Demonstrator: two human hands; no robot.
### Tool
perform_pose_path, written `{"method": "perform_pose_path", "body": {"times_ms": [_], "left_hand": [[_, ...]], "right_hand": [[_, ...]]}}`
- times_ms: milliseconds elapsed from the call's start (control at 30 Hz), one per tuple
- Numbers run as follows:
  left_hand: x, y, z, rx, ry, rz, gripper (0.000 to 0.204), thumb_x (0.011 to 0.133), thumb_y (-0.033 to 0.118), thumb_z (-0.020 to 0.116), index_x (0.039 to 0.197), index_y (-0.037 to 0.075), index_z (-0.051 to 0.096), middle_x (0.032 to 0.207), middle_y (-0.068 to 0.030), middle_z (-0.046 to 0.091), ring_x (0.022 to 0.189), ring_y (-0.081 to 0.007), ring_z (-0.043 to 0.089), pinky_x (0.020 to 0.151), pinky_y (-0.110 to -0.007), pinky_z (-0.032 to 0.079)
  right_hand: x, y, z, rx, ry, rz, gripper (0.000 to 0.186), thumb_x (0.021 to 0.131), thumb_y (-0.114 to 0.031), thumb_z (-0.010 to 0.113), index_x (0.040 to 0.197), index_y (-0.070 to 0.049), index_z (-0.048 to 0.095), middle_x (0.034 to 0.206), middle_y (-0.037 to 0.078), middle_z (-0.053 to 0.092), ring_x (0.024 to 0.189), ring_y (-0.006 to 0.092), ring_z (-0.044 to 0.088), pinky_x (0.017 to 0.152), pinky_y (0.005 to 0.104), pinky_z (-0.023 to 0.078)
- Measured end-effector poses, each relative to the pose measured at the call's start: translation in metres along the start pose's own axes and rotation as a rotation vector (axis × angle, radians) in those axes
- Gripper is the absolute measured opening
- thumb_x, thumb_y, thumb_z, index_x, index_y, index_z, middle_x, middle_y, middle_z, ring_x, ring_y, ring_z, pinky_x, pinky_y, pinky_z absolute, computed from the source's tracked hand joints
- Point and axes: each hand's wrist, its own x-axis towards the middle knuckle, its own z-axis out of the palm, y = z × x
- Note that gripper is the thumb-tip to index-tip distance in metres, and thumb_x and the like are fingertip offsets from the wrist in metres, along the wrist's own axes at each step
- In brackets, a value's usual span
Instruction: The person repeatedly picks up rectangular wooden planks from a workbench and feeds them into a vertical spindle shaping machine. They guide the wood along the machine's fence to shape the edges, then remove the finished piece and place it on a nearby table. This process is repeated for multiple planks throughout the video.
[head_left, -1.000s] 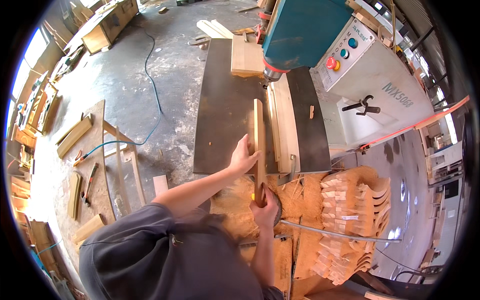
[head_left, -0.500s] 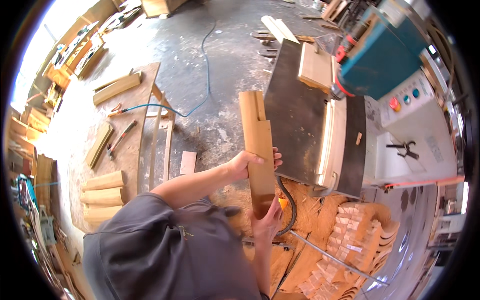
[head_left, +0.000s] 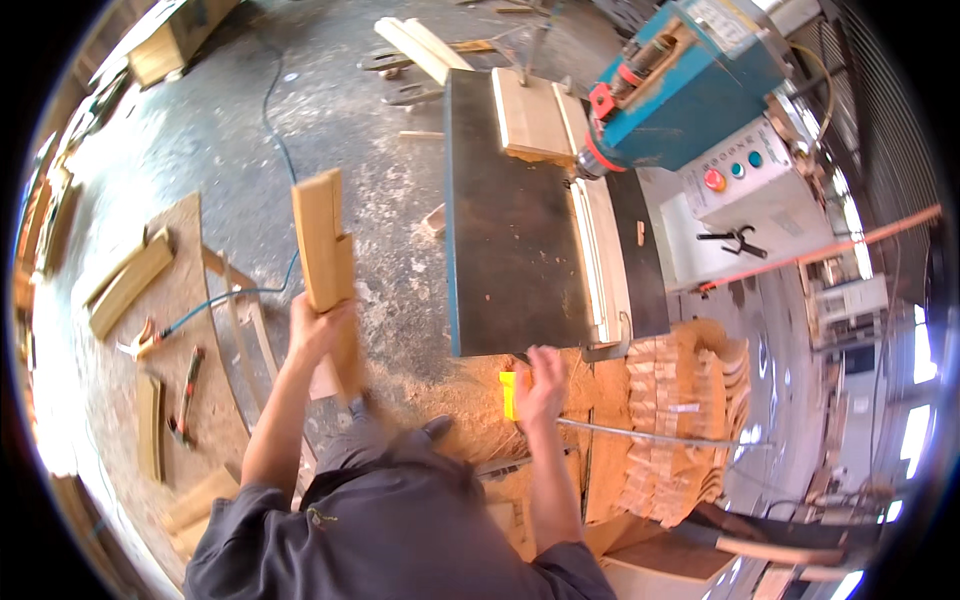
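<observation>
My left hand [head_left: 318,328] is closed around a long wooden piece [head_left: 320,235] with a notch cut along its upper edge. The piece stands nearly upright at my left, and its lower end is blurred. My right hand [head_left: 542,387] is apart from the wood, its fingers loosely spread and smeared by motion. Just left of that hand is a small yellow object [head_left: 509,394], whose kind I cannot make out. Ahead of the right hand lies the dark table [head_left: 510,255] of a teal drilling machine [head_left: 690,90]. A pale wooden fence [head_left: 608,265] runs along this table.
A flat board [head_left: 530,115] lies at the table's far end. To the right, curved wooden pieces [head_left: 675,430] are stacked beside a metal rod [head_left: 660,436]. The left workbench [head_left: 190,240] holds a hammer [head_left: 188,395], wood pieces and a blue hose [head_left: 225,295]. Sawdust covers the floor near me.
My right hand has let go of the wooden piece and is near the yellow object. The left hand has carried the piece leftward. The view has turned to the right.
</observation>
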Motion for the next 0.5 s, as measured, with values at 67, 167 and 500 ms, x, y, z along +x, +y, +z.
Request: {"method": "perform_pose_path", "body": {"times_ms": [67, 167, 500], "left_hand": [[0.003, 0.013, -0.024, 0.658, 0.226, 0.204, 0.041, 0.088, -0.001, 0.066, 0.129, 0.000, 0.067, 0.111, -0.0157, 0.076, 0.098, -0.0369, 0.074, 0.087, -0.044, 0.058], [0.010, -0.014, -0.057, 1.052, 0.192, 0.266, 0.042, 0.088, 0.003, 0.067, 0.130, 0.004, 0.066, 0.118, -0.0168, 0.071, 0.110, -0.0381, 0.068, 0.094, -0.047, 0.053], [-0.034, -0.041, -0.082, 0.717, 0.177, -0.143, 0.019, 0.087, 0.014, 0.066, 0.101, 0.004, 0.075, 0.084, -0.0282, 0.069, 0.087, -0.0456, 0.071, 0.074, -0.049, 0.056]], "right_hand": [[0.031, 0.033, 0.002, -0.241, 0.092, 0.010, 0.038, 0.089, -0.012, 0.077, 0.124, 0.001, 0.069, 0.124, 0.017, 0.060, 0.108, 0.0354, 0.062, 0.090, 0.0468, 0.054], [0.079, 0.073, 0.004, -0.533, 0.119, 0.015, 0.043, 0.088, -0.012, 0.078, 0.127, 0.000, 0.067, 0.123, 0.016, 0.061, 0.114, 0.0341, 0.060, 0.093, 0.0452, 0.053], [0.120, 0.148, 0.050, -0.756, 0.097, 0.050, 0.016, 0.095, -0.012, 0.060, 0.108, -0.005, 0.065, 0.108, 0.011, 0.062, 0.106, 0.0307, 0.060, 0.090, 0.0430, 0.052]]}}
